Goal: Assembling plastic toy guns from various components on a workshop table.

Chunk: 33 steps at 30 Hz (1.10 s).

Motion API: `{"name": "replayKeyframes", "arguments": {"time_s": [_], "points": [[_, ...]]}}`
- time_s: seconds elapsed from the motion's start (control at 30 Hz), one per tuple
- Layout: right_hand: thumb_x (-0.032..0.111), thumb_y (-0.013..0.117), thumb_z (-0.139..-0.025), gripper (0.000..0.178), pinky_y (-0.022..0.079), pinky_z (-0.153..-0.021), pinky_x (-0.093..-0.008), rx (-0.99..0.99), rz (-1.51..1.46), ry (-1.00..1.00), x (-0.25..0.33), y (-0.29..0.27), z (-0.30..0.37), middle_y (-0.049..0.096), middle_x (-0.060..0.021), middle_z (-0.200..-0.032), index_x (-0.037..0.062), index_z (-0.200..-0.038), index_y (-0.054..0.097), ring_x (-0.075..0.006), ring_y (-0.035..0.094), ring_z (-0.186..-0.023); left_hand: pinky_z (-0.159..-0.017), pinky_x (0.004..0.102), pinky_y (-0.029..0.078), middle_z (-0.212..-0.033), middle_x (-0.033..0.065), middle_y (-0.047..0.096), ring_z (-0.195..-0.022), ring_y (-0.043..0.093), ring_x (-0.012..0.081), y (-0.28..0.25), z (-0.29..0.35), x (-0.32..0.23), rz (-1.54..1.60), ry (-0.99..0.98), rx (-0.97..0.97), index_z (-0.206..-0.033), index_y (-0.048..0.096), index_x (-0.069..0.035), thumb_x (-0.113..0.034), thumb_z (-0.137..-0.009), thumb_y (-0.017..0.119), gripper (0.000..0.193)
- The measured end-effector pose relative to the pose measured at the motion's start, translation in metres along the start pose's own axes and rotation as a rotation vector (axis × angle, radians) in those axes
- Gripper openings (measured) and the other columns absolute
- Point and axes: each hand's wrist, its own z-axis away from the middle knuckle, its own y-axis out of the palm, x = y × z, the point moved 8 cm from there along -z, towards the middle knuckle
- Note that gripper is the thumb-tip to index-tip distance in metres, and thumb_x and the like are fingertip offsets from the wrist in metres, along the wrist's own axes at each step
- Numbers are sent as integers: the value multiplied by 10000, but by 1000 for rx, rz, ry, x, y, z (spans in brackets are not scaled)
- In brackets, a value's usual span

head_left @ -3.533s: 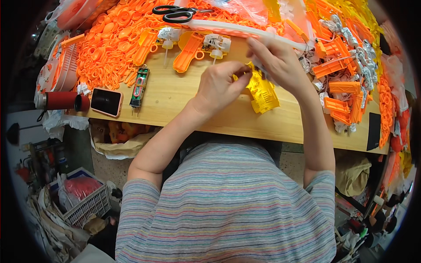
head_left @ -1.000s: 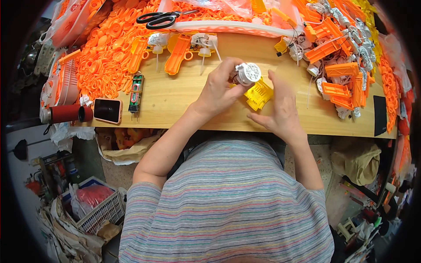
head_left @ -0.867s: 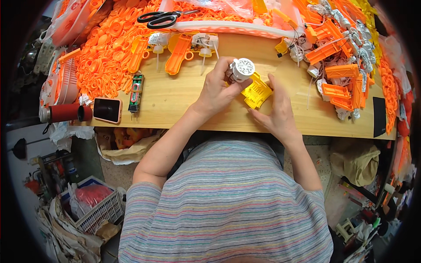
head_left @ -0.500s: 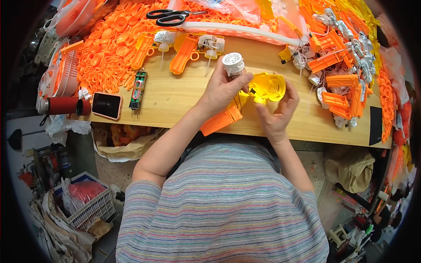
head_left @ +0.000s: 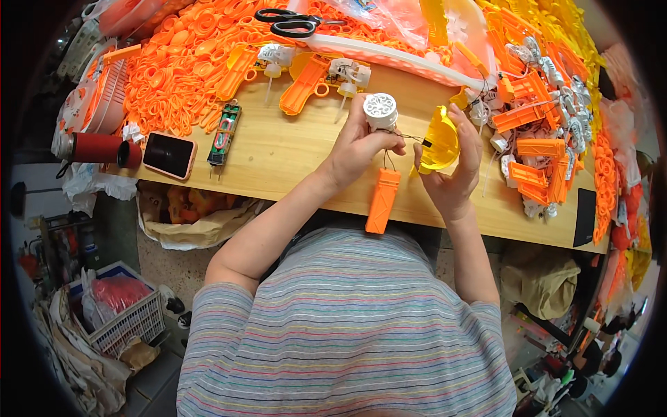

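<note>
The left hand (head_left: 354, 149) is closed on a white cylindrical housing (head_left: 381, 111) with a pierced round cap, thumb pressed across its lower end. The right hand (head_left: 459, 169) is half curled, fingers and thumb spread around a curved yellow half-shell (head_left: 445, 137). Both parts are held above the table (head_left: 278, 156), inward from its front edge. Thin wires run from the housing toward a small black connector (head_left: 426, 142) by the shell; below, an orange rectangular case (head_left: 383, 201) overlaps that edge.

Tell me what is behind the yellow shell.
The right hand shows past the yellow shell's right edge, wooden tabletop past its left; whatever lies directly behind the shell is covered.
</note>
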Motion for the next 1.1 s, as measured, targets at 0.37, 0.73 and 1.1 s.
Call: {"name": "replayKeyframes", "arguments": {"time_s": [0.37,0.73,1.1], "points": [[-79,681,-779,788,455,-978,-351,-40,-904,861,-20,40,18,480,-88,-1301,91,-1430,271,-182,521,-1155,-641,274,529,-880,43,566,-796,626,145,-1,-7,-51,-553,-133,0,-1170,411,-55,-27,-850,627,387],[-21,638,-815,697,438,-998,-389,135,-1555,1559,12,98,62,477,-79,-1290,119,-1400,286,-205,515,-1169,-714,365,519,-868,190,652,-809,663,293,14,-12,-72,-1396,108,133,-1070,565,28,-151,-713,702,423],[-53,639,-815,782,466,-966,-348,61,-1044,1140,-9,75,56,453,-126,-1292,99,-1437,189,-214,509,-1171,-703,266,531,-921,94,652,-812,651,131,-11,-3,-29,-972,184,-62,-1085,576,4,-109,-730,761,416]]}}
